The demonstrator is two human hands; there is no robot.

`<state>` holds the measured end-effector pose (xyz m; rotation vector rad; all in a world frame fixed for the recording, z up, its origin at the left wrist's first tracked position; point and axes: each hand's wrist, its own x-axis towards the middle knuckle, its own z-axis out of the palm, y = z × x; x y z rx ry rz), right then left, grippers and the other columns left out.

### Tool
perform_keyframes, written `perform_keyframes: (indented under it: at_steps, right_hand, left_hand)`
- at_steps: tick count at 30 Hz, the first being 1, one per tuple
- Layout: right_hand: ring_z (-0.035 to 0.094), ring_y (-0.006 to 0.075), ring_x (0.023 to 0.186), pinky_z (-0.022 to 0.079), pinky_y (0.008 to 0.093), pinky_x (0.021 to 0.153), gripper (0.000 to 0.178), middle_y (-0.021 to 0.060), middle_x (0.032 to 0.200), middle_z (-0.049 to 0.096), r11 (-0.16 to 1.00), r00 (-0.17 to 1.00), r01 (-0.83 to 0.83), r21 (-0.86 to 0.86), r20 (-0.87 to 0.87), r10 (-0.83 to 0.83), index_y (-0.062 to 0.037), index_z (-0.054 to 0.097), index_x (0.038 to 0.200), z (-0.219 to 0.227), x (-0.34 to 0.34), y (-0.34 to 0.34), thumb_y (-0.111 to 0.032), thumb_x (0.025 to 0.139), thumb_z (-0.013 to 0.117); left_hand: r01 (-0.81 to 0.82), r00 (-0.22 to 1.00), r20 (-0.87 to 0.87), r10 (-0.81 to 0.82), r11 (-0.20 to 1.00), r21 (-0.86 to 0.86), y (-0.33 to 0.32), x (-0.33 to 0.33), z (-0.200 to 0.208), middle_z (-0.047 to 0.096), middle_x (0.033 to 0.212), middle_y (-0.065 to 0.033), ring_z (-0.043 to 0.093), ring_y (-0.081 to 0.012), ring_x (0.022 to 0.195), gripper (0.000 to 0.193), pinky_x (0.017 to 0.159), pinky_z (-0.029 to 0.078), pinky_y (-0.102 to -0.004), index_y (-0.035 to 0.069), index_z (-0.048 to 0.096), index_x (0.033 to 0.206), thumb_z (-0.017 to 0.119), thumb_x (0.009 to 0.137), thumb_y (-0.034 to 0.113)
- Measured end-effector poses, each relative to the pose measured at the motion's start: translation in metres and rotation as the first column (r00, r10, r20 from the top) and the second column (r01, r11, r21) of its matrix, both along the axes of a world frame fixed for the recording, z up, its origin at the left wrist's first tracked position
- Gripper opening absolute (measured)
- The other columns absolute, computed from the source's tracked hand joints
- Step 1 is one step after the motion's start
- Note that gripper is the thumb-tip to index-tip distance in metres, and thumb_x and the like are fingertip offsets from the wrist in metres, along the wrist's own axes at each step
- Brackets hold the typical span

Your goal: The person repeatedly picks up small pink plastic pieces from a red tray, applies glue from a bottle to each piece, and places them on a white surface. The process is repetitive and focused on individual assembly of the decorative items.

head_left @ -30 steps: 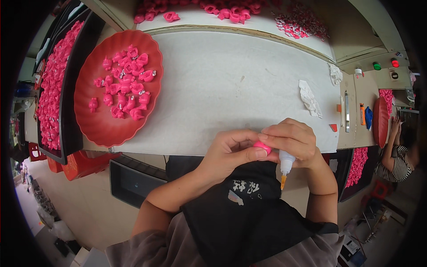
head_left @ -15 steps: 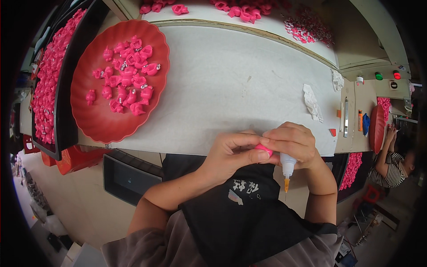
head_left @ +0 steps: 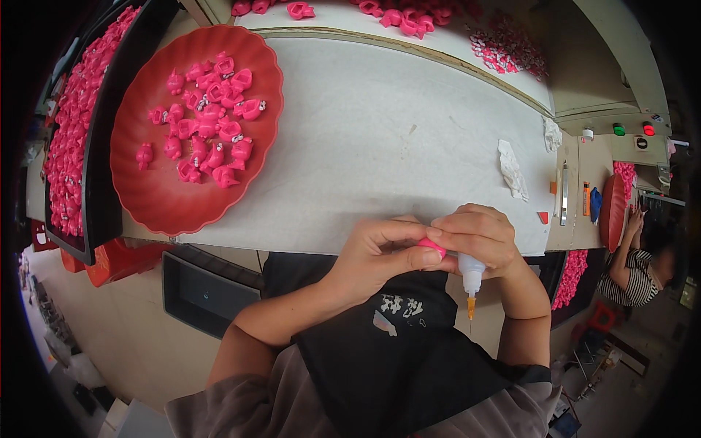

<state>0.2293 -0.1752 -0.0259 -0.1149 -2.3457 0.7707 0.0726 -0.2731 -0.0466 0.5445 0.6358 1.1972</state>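
Observation:
Over the front edge of the table, my left hand [head_left: 372, 255] pinches a small, glossy pink plastic piece [head_left: 432, 247] between thumb and fingers. My right hand [head_left: 478, 232] is closed round a translucent squeeze bottle [head_left: 472, 273] with an amber needle tip, which points down towards my black apron [head_left: 358, 350]. Fingertips of the right hand also touch the pink piece, and most of its shape is hidden by the fingers. A scalloped red plate [head_left: 130, 157] on the left of the table carries several pink figure-like pieces [head_left: 208, 120], some with white parts.
A black tray [head_left: 100, 175] heaped with pink pieces stands far left. More lie on the back shelf [head_left: 328, 16], beside a pile of tiny pink-and-white parts [head_left: 507, 51]. Crumpled tissue [head_left: 512, 169] lies right. A grey bin [head_left: 208, 288] sits below; a co-worker [head_left: 631, 274] is far right.
The whole view has shifted slightly. Both hands keep their hold on the pink piece and the bottle, with little visible movement.

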Motion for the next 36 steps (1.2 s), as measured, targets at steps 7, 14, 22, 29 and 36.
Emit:
perform_keyframes:
  at_steps: [7,14,22,29,36]
  right_hand:
    - [0.058,0.0178,0.072,0.048,0.0246,0.056,0.037,0.0112,0.091,0.059,0.976,0.994,0.102,-0.194,-0.003,-0.105,-0.0017,0.063,0.095,-0.008,0.004,-0.006,-0.010,0.061,0.076]
    - [0.059,0.0189,0.080,0.052,0.0260,0.065,0.034,0.0113,0.096,0.056,0.937,0.962,0.266,-0.228,-0.006,-0.274,-0.0030,0.063,0.094,-0.011,0.003,-0.020,-0.006,0.063,0.075]
    - [0.058,0.0192,0.080,0.049,0.0256,0.063,0.034,0.0117,0.096,0.056,0.895,0.931,0.351,-0.275,0.003,-0.365,-0.0036,0.063,0.094,-0.008,0.004,-0.028,-0.007,0.062,0.075]
    - [0.054,0.0160,0.072,0.045,0.0270,0.062,0.033,0.0087,0.094,0.057,0.805,0.851,0.523,-0.279,0.133,-0.507,-0.0046,0.063,0.094,-0.004,0.053,0.004,-0.003,0.063,0.073]
    - [0.052,0.0107,0.075,0.044,0.0234,0.064,0.019,0.0063,0.093,0.058,0.632,0.765,0.628,-0.454,0.212,-0.608,0.0003,0.061,0.093,-0.007,0.090,0.104,-0.002,0.074,0.059]
  left_hand:
    - [0.022,0.998,-0.053,-0.020,0.999,0.047,0.006,-0.001,-0.002,0.060,0.091,-0.0063,0.059,-0.0131,0.085,0.017,0.077,0.047,-0.0238,-0.004,0.058,0.097,0.060,0.081,0.004]
    - [-0.060,0.995,-0.070,0.065,0.996,0.072,0.007,0.001,-0.004,0.059,0.094,-0.0079,0.057,-0.0128,0.090,0.023,0.080,0.045,-0.0246,-0.003,0.052,0.100,0.061,0.081,0.004]
    - [-0.206,0.868,-0.404,0.289,0.949,0.238,-0.002,-0.018,0.006,0.059,0.095,-0.0095,0.056,-0.0158,0.091,0.023,0.082,0.044,-0.0279,0.000,0.055,0.096,0.064,0.075,0.000]
    - [-0.106,-0.433,-0.765,0.476,0.816,0.568,-0.002,-0.160,0.044,0.055,0.105,-0.0114,0.053,-0.0236,0.094,0.029,0.087,0.040,-0.0335,0.001,0.057,0.101,0.065,0.072,0.003]
    - [0.254,0.174,-0.741,0.649,0.697,0.670,0.164,-0.035,0.035,0.055,0.106,-0.0164,0.049,-0.0297,0.104,0.026,0.090,0.037,-0.0350,0.001,0.056,0.104,0.056,0.081,0.014]
